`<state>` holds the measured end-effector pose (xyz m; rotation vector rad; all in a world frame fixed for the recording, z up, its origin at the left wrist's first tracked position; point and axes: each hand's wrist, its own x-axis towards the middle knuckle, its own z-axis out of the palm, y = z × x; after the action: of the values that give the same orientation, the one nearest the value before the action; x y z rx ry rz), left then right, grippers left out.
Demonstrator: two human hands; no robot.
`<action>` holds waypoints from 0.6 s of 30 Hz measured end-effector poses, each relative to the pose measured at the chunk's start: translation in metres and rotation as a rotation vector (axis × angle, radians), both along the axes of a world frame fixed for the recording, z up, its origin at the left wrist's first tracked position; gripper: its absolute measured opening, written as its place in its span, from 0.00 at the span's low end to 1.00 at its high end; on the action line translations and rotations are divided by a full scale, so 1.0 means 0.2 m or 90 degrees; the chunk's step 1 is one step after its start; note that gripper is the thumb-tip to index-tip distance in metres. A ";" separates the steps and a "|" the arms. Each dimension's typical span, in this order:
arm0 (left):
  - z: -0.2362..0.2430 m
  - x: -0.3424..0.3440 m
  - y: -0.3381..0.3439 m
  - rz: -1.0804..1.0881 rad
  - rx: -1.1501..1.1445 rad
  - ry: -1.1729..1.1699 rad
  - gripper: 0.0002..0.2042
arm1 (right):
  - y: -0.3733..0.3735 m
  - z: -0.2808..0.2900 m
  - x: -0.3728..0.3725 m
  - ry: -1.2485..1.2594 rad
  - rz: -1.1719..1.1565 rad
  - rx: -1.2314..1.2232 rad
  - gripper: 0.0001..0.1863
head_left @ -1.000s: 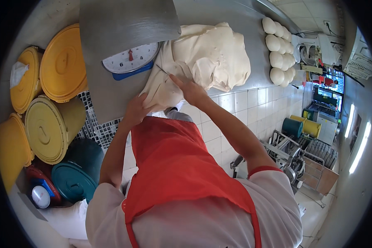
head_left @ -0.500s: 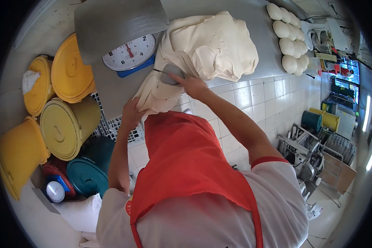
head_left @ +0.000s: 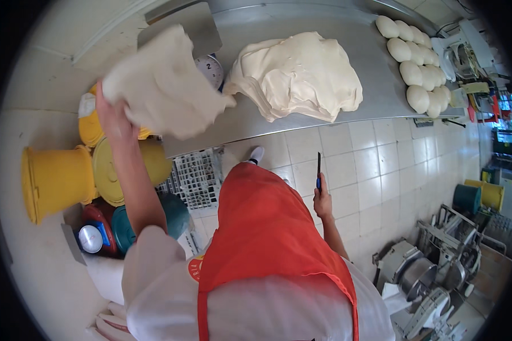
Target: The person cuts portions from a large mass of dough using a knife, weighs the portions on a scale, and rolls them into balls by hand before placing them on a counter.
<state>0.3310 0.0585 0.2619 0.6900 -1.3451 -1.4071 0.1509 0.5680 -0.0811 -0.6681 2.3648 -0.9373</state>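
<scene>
My left hand (head_left: 115, 116) grips a slab of pale dough (head_left: 165, 85) by its left edge and holds it up in the air, slightly blurred. The slab hangs in front of a dial scale (head_left: 211, 71) and hides much of it. Over the scale lies a flat metal plate (head_left: 203, 28), partly covered by the dough. On the steel table (head_left: 250, 122) a large soft mass of dough (head_left: 301, 74) rests apart from the slab. Down at my right side, my right hand (head_left: 323, 202) is closed around a knife (head_left: 319, 173) with a blue handle and thin dark blade, pointing away from me.
Rows of rounded dough balls (head_left: 418, 74) sit at the table's right end. Yellow lidded bins (head_left: 62, 184) and a green one (head_left: 173, 216) stand at the left. A plastic crate (head_left: 196, 176) is under the table edge. Metal machinery (head_left: 418, 275) occupies the right.
The dough slab has come away from the large mass and been lifted up and left by my left hand. My right hand has drawn back from the table to my right side with the knife.
</scene>
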 end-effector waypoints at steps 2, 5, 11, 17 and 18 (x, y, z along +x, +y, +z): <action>0.05 -0.13 -0.23 -0.004 0.037 0.048 0.22 | -0.01 0.00 0.10 -0.086 -0.064 0.009 0.38; -0.03 -0.25 -0.74 -0.104 0.224 0.189 0.20 | -0.01 0.00 0.15 -0.113 -0.087 -0.048 0.38; -0.39 -0.54 -1.11 -0.005 0.287 0.368 0.23 | 0.18 0.00 0.01 -0.107 -0.164 -0.069 0.37; -0.55 -0.44 -1.11 -0.082 0.332 0.326 0.28 | 0.36 0.16 -0.04 -0.157 -0.330 -0.048 0.35; -0.54 -0.40 -1.08 -0.098 0.324 0.300 0.28 | 0.37 0.16 -0.03 -0.174 -0.339 -0.047 0.35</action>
<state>0.2504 -0.1582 0.1533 0.5322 -0.6832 -1.9214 0.1449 0.6430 -0.0482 0.0825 2.2988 -1.2464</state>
